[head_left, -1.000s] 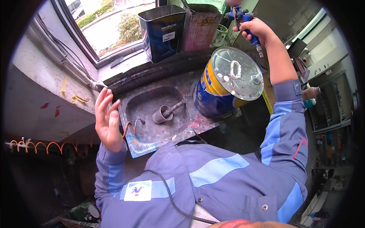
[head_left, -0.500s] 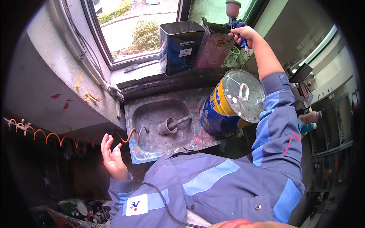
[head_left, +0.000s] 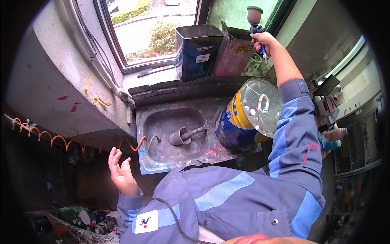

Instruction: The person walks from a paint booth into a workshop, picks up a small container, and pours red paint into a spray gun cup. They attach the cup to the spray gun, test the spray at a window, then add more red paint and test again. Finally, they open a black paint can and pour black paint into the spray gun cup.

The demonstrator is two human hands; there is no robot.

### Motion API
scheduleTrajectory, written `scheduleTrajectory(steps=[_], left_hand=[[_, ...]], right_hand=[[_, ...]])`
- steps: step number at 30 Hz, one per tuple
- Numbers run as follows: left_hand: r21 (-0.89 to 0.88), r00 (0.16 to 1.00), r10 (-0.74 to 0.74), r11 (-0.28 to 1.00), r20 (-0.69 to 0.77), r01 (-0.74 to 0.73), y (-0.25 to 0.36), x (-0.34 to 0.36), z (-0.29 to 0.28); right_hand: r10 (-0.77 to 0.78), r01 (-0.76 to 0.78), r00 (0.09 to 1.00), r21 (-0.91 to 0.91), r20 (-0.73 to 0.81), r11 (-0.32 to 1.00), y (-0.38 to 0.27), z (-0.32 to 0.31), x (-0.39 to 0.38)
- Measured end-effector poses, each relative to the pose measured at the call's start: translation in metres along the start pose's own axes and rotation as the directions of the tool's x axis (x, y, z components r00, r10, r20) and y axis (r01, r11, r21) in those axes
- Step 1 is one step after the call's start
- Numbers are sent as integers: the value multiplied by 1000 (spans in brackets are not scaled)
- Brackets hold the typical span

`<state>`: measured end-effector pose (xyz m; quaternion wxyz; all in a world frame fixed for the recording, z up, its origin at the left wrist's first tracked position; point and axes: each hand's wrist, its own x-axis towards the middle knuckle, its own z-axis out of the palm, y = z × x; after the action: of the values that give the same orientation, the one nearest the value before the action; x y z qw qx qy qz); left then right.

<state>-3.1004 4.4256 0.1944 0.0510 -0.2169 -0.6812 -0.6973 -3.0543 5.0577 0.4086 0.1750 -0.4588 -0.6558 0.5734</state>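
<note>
The right hand is raised beyond the sink, near the window side, and holds a blue spray gun. Its fingers are wrapped around the handle of the gun; whether the trigger is pressed cannot be told. A dull pink paint cup sits uppermost on the gun, and a metal connector points downward at the handle's lower end.

The left hand is held in the air before the body, its fingers loosely curled and parted from the thumb, with nothing in its grasp. It is nearest to the coiled orange hose and the near left corner of the sink, touching neither as far as can be seen.

The hose extends from the left to the basin. Inside the sink, a grey container lies tilted, with a stained rod projecting from it toward the right. The sink surface is marked with paint.

A blue and yellow drum stands at the sink's right side; its spattered grey lid carries a pale handle. On the window sill, a dark blue tin stands beside a pink tin. A brush lies to their left.
</note>
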Motion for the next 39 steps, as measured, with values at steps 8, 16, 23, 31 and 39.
scheduleTrajectory(steps=[8,16,23,31,39], left_hand=[[-40,999,-36,999,18,37,-5,-2,9],[-44,999,-31,998,44,33,-7,2,15],[-63,998,-53,996,36,55,-8,3,15],[-33,998,-37,999,43,39,-8,6,14],[-36,998,-55,998,7,56,-9,11,10]], right_hand=[[-34,34,999,5,6,999,13,-7,-6],[-83,83,997,-18,-1,996,14,-8,-15],[-59,59,998,-13,3,998,14,-9,-14],[-44,44,999,14,-8,999,14,-7,-8],[-17,16,1000,64,12,998,10,-1,-18]])
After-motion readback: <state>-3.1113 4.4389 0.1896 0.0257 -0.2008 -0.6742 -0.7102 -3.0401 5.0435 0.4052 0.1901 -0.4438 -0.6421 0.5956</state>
